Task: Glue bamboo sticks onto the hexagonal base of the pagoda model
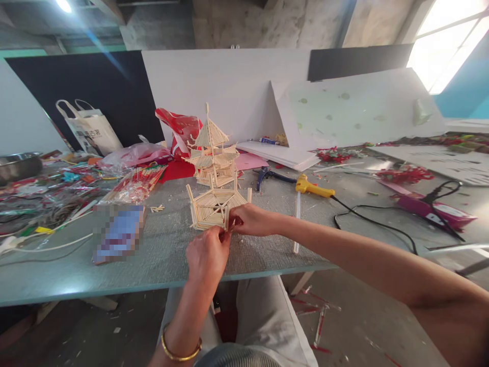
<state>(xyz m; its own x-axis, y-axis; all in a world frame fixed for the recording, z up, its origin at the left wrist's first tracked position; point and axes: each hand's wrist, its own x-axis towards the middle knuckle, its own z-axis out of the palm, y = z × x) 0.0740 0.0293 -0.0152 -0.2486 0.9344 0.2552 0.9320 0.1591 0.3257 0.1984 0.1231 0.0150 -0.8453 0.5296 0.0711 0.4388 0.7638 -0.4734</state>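
Stick-built roof section [214, 206]: pale wooden sticks glued into a hexagonal tier, corner posts upright, set on the grey desk [160, 250] at centre frame, just in front of the taller model.

Stick pagoda model [212, 150]: multi-tiered, pointed roof, upright directly behind the roof section, touching or nearly so; cannot tell which.

Left hand [208, 255]: lower centre, back toward the camera, fingers curled shut, tips pinched at the near edge of the roof section; held object hidden behind the fingers, likely a thin stick, not clear. Gold bangle [180, 351] on the wrist.

Right hand [254, 220]: entering from the right, fingers closed, thumb and fingertips pinching the near right corner of the roof section, touching the left hand's fingertips.

Glue gun [313, 187]: yellow handle, lying right of centre on the desk, black cord [378, 227] trailing toward the right edge. White glue stick [297, 224] lying lengthwise just below it.

Pliers [271, 177]: blue handles, right of the pagoda.

Packets of sticks [135, 184]: red-printed wrappers, left of the pagoda. Red plastic bag [181, 130] behind them. White tote bag [91, 127] at upper left against a black board.

Blurred flat object [119, 233]: left of the hands on the desk, identity unreadable.

White foam boards [344, 109]: leaning at upper right.
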